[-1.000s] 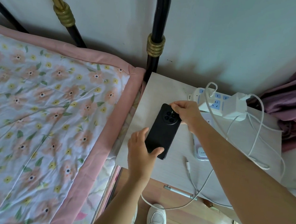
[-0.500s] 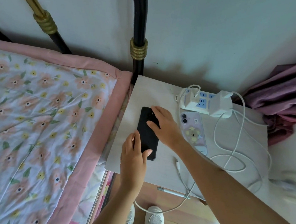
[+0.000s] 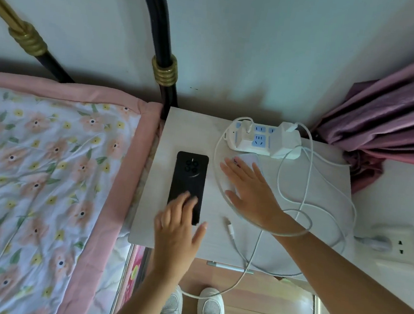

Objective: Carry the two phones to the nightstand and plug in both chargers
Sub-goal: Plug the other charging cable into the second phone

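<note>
Left hand [image 3: 177, 232], fingers spread, rests on the black phone [image 3: 189, 180]; right hand [image 3: 250, 194], open flat, covers the pale phone [image 3: 247, 158] beyond; the loose plug [image 3: 229, 226] between them could snag and slide off the surface [image 3: 193, 127].

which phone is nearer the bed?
The black phone, lying camera-side up under the left hand's fingertips. The pale-cased phone lies farther from the bed, mostly covered by the right hand.
</note>
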